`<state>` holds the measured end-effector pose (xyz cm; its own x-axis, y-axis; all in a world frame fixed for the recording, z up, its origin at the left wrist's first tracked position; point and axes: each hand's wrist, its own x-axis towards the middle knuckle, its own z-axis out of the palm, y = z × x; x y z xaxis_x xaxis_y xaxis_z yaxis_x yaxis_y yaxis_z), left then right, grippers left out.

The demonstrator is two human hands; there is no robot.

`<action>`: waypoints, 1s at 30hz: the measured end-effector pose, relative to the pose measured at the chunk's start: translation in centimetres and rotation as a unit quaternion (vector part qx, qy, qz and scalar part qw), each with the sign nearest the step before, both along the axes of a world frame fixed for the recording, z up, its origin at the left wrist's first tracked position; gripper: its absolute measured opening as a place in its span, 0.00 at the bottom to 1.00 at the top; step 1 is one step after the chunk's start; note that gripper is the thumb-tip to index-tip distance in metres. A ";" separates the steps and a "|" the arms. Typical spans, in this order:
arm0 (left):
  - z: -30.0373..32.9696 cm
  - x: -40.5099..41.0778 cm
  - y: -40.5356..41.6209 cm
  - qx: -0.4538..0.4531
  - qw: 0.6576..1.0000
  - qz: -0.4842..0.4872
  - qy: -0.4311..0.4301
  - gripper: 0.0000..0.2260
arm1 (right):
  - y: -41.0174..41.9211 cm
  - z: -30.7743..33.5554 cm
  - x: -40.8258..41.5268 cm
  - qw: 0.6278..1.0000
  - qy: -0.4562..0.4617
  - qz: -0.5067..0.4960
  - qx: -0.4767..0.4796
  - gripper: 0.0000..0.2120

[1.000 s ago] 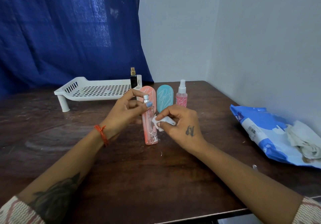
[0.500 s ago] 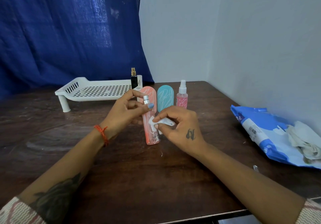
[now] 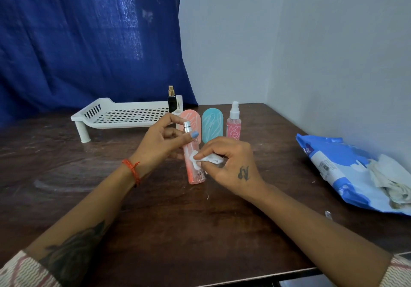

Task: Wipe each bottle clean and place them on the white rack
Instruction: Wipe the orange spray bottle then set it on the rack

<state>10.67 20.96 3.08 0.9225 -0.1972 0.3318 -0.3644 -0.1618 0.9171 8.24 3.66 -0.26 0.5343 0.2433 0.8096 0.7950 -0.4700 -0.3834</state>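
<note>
Pink bottle (image 3: pixel 194 161) upright, base apparently on table (image 3: pixel 155 231); contact unclear. Left hand (image 3: pixel 160 144) pinches its neck below the silver nozzle. Right hand (image 3: pixel 229 164) pinches white wipe (image 3: pixel 205 160) against mid-body. Step: wiping. Next: finish the wipe, then carry to white rack (image 3: pixel 124 115), well behind the grip.
</note>
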 end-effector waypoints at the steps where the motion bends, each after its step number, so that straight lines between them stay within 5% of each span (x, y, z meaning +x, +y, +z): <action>1: 0.0 0.0 0.0 0.001 1.000 0.000 0.000 0.13 | -0.1 0.0 0.0 1.000 0.005 -0.001 0.000 0.06; 11: 0.0 -0.1 -0.1 -0.014 1.000 0.000 0.006 0.13 | 0.3 -0.3 -0.3 0.995 -0.074 -0.001 -0.063 0.08; 24: 0.1 -0.1 0.1 -0.026 0.999 -0.010 0.027 0.11 | -0.1 0.0 0.1 0.999 -0.006 -0.054 -0.003 0.08; 30: 0.1 -0.2 0.0 -0.049 0.998 -0.033 0.034 0.10 | -0.1 0.2 -0.1 1.000 0.021 -0.002 0.010 0.08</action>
<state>10.48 20.97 3.20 0.9299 -0.2280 0.2887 -0.3068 -0.0473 0.9506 8.12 3.57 -0.11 0.5687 0.2248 0.7912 0.7762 -0.4650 -0.4258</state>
